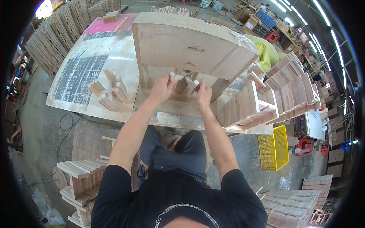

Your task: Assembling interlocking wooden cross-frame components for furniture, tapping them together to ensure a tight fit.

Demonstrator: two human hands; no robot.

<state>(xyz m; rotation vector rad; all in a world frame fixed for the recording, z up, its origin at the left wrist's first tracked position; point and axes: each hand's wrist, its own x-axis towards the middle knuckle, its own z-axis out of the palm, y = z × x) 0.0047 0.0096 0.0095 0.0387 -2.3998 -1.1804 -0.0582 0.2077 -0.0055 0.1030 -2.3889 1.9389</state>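
Gripping a cross [191, 86] at the opening of the box [182, 45], with left hand [161, 89] and, apparently, right hand [204, 94] clamped on opposite sides; could slip or knock against the box if tilted by uneven pull.

Rows of white tube lights [321, 12] above a grey floor [42, 110]

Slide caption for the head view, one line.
Left hand and right hand hold a cross-shaped wooden piece at a boxy wooden frame.
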